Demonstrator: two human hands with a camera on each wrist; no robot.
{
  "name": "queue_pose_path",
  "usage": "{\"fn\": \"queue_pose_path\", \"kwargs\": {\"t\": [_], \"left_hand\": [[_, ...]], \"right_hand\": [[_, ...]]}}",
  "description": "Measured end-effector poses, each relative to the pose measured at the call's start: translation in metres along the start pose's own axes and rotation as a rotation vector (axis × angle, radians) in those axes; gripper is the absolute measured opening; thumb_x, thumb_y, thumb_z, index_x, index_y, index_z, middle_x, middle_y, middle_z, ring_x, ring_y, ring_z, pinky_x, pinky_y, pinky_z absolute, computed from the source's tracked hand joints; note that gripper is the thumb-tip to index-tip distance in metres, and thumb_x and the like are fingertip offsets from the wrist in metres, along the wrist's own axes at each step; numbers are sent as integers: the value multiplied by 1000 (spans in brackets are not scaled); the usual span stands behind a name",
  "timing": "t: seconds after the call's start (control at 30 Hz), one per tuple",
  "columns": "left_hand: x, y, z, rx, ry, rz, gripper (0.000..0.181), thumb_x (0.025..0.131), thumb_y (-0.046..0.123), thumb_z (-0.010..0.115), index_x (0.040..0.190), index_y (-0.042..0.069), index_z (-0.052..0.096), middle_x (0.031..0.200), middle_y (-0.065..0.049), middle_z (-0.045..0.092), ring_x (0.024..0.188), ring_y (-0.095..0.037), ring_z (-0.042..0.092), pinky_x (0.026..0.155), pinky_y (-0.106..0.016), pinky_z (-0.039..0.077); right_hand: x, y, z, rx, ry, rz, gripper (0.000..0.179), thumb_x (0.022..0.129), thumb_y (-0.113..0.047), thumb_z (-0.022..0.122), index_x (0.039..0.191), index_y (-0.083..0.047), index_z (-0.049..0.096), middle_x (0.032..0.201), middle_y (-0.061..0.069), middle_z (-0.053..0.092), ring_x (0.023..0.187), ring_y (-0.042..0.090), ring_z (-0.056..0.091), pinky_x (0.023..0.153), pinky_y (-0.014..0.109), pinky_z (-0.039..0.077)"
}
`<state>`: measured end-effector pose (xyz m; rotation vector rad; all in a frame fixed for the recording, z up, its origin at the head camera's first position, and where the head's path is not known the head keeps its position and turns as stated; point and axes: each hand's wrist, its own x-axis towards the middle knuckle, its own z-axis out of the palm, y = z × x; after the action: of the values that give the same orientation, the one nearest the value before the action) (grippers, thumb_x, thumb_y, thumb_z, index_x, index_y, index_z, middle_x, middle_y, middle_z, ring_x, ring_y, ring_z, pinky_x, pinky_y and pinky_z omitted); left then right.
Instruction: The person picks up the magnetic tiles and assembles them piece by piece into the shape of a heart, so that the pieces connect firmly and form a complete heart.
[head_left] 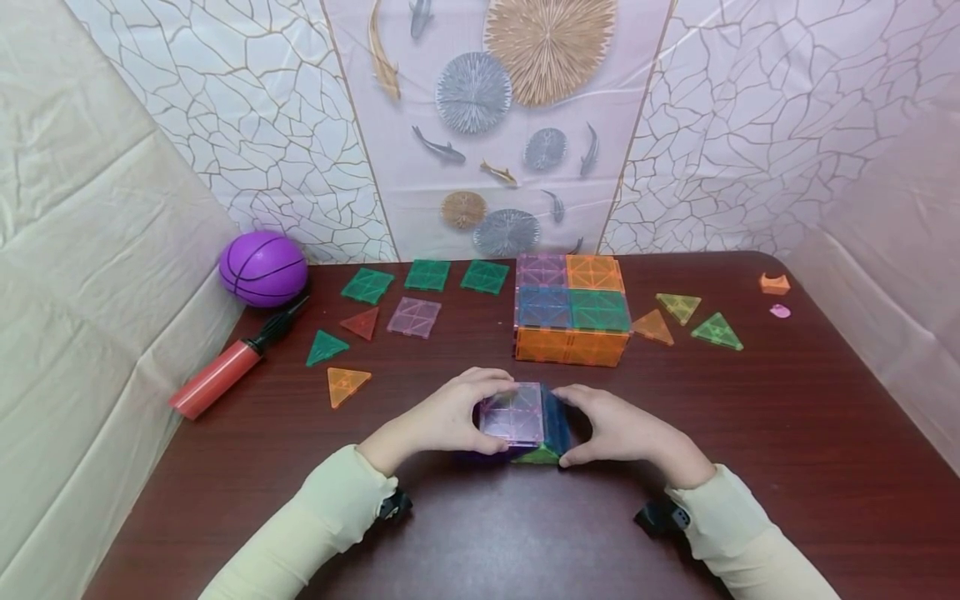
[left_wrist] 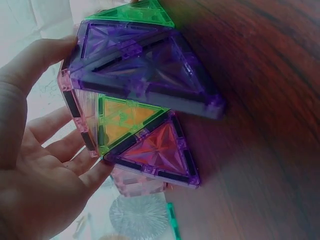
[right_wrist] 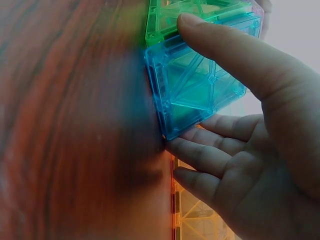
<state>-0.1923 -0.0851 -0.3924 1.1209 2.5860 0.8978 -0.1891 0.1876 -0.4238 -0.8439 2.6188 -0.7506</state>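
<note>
A small structure of translucent magnetic tiles stands on the table between my hands, with a pink square tile [head_left: 512, 414] on top. Its right side is a sloping blue tile [right_wrist: 205, 82], joined to a green triangle tile [right_wrist: 200, 12]. My left hand [head_left: 465, 414] grips the structure's left part, thumb near side and fingers far side. In the left wrist view, purple tiles [left_wrist: 145, 70] lean outward on that side, beside a purple-edged triangle tile [left_wrist: 157, 150]. My right hand [head_left: 621, 425] holds the blue side, its thumb on the near edge and fingertips at the far edge.
Behind stands a box of magnetic tiles [head_left: 572, 346]. Loose green squares [head_left: 427, 275], a pink square [head_left: 414, 317] and triangles [head_left: 348, 386] lie left; more triangles [head_left: 717, 331] lie right. A purple ball [head_left: 263, 268] and red pump [head_left: 217, 379] are far left; small orange piece [head_left: 775, 284] far right.
</note>
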Motion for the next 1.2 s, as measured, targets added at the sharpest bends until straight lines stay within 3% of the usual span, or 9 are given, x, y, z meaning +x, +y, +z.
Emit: {"fn": "queue_pose_path", "kwargs": {"t": [0.17,0.3,0.47,0.6,0.67,0.73,0.8,0.97,1.2], "left_hand": [[1,-3,-1,-21,-2,14,72,72,30,81,137,12,54,139,-7,50,125,-21,44,103,-42,42],[6,-19,-7,-88,65,-21,75,74,35,82,139,12,52,140,-7,50,129,-22,44,107,-44,38],[21,-56,-22,-145,247,-195,71,82,37,75,141,8,48,145,-11,47,135,-27,41,111,-46,31],[31,-90,-34,-205,386,-351,67,87,30,72,141,-1,45,142,-18,48,132,-32,44,109,-46,35],[33,-105,-39,-197,422,-419,67,88,28,71,141,-2,44,140,-20,49,129,-34,46,107,-47,38],[33,-117,-42,-166,419,-476,67,89,29,70,142,-2,43,140,-21,49,128,-35,47,105,-48,39],[33,-127,-44,-104,377,-510,69,89,31,68,143,-2,41,141,-22,47,133,-37,41,110,-50,32],[30,-134,-43,-3,235,-512,75,88,31,69,146,-3,36,148,-23,38,142,-43,22,113,-62,13],[20,-122,-37,-28,185,-432,73,84,27,74,143,-1,41,133,-22,54,118,-33,52,101,-48,42]], "right_hand": [[-1,0,0,2,-1,8,93,70,-45,83,140,1,43,137,15,51,124,29,50,102,50,41],[-1,-2,0,3,-8,14,94,71,-44,83,141,1,42,139,17,49,126,30,48,103,51,40],[-2,-2,-1,-1,-2,12,94,71,-43,83,141,2,41,140,18,49,127,32,47,104,51,39],[-3,-2,-1,-1,-2,11,93,71,-42,84,142,2,41,140,18,48,128,31,47,104,51,39],[-3,-2,0,2,-3,12,93,71,-41,83,142,2,41,141,17,48,128,31,47,104,50,39],[-3,-2,0,7,-3,15,93,71,-41,84,142,2,41,141,17,48,128,31,46,104,50,39],[-3,-2,0,9,-3,19,93,71,-41,84,142,2,41,140,17,48,127,30,47,105,51,39],[-3,-1,0,15,-7,27,92,71,-41,83,141,2,41,140,17,49,127,30,47,105,51,38],[-3,-1,1,18,-9,26,93,71,-40,83,142,2,40,141,18,47,129,32,46,105,51,38]]}}
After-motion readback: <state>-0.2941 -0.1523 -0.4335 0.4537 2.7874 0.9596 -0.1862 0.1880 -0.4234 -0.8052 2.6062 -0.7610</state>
